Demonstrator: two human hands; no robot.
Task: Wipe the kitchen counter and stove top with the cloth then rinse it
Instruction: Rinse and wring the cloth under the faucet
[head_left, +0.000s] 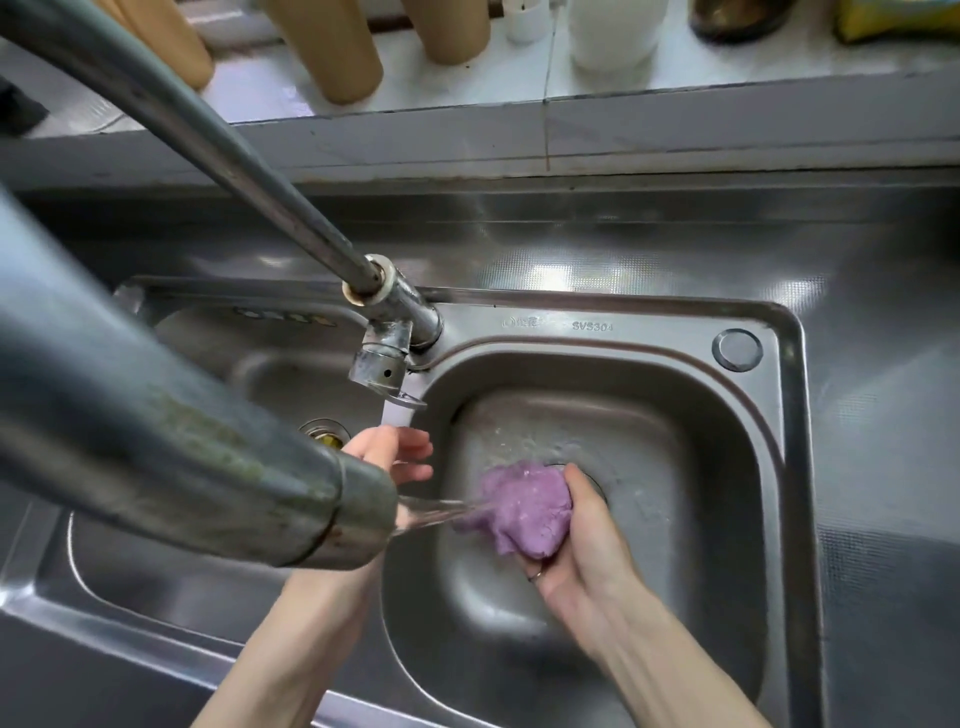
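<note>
Sink (649, 326) of brushed stainless steel, two-basined, spans the view; a dull grey metal tap spout (208, 441) juts across its left basin. Over the sink's right basin the right hand (587, 551) grips a crumpled purple cloth (524, 509) in the stream (441, 512); the left hand (402, 457) hovers, fingers straight. Squeezing and turning the cloth under the flow should rinse it through. The spout hides the left palm.

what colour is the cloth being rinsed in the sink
Light purple cloth, bunched in the right hand; seen in the head view.
</note>
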